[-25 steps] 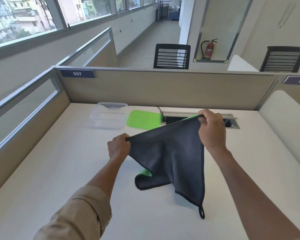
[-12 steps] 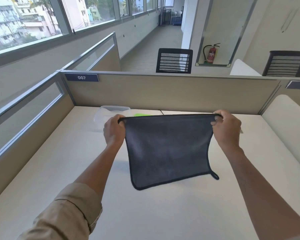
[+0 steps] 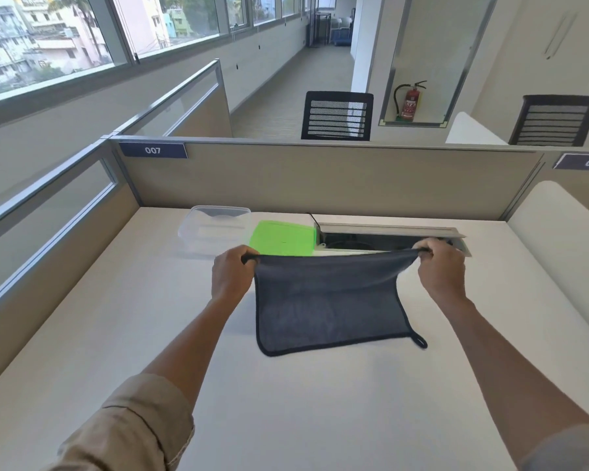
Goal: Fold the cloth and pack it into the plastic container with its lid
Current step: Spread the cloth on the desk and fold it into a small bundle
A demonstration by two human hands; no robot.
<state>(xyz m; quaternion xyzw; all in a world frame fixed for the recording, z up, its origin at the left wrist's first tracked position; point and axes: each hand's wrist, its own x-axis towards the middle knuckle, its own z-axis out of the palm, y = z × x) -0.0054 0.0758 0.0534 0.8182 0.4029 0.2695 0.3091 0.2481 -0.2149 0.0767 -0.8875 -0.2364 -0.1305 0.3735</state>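
A dark grey cloth with a dark hem and a small hanging loop at its lower right corner is stretched out between my hands. My left hand pinches its top left corner and my right hand pinches its top right corner. The cloth's lower part lies on the white desk. Behind my left hand stands the clear plastic container, open and with nothing in it. Its green lid lies flat to the right of it, partly hidden by the cloth's top edge.
An open metal cable tray is set into the desk behind the cloth. Beige partition walls close the desk at the back and left. A rounded white divider borders the right side.
My hands have lowered the spread cloth toward the desk, so its bottom edge now rests on the surface. The lid and cable tray show again behind it.
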